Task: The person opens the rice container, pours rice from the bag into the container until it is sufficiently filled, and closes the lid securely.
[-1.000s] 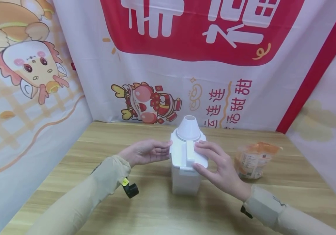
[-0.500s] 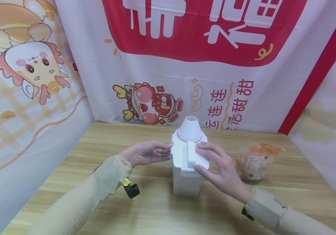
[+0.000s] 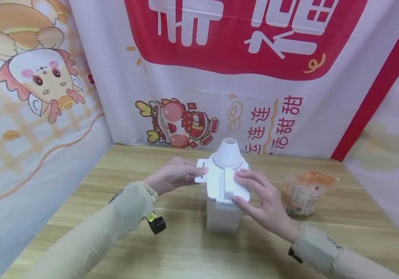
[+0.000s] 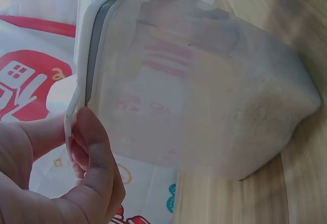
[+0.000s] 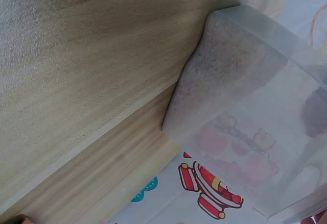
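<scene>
A translucent storage container stands upright on the table, with pale grains visible in its lower part. Its white lid carries a raised handle and a white cone-shaped cup at the far end. On the left, my left hand pinches the lid's side latch, which sticks outward; the left wrist view shows thumb and fingers on its edge. My right hand rests over the lid's right side, thumb and fingertips spread against the handle. Only its fingertips show in the right wrist view.
An orange and clear plastic bag with a printed label stands to the right of the container. Printed cloth hangs behind and beside the wooden table.
The lid's left latch has swung up and outward, with my left thumb and fingers on it. My right hand has kept its place on the lid.
</scene>
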{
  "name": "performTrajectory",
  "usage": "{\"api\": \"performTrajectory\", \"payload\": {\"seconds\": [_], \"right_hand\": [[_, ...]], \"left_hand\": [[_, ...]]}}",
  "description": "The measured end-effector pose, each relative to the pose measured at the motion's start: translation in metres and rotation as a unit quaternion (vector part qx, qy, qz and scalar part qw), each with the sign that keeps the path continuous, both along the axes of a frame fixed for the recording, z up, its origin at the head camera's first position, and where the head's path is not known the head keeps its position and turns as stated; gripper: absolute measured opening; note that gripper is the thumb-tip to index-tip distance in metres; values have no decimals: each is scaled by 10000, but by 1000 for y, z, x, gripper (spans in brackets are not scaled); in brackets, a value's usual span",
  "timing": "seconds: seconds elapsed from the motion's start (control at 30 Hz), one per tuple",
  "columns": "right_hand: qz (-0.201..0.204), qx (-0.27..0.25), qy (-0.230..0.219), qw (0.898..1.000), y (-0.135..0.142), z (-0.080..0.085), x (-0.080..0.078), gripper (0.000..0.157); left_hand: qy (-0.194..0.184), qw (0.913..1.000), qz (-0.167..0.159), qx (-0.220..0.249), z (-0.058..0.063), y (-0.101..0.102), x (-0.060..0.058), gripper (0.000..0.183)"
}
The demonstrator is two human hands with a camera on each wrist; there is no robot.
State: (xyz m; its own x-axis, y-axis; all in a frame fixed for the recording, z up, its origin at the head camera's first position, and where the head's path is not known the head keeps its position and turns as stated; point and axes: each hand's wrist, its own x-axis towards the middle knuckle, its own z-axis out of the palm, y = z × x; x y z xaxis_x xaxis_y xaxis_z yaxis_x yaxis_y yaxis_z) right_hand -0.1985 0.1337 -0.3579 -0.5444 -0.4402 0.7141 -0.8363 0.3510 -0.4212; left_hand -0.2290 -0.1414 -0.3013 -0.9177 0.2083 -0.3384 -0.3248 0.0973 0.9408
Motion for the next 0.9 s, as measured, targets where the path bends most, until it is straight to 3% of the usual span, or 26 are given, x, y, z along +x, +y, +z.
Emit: {"api": "performTrajectory", "payload": {"seconds": [0.37, 0.7, 0.9], "right_hand": [[90, -181, 237, 9995, 2, -4, 0, 46], [131, -344, 442, 9983, 0, -5, -7, 50], [197, -251, 324, 9990, 0, 2, -6, 47]], "left_hand": [[-216, 9983, 197, 498, -6, 3, 4, 30], [-163, 9972, 281, 672, -9, 3, 4, 34], [207, 9981, 309, 491, -13, 3, 8, 35]]}}
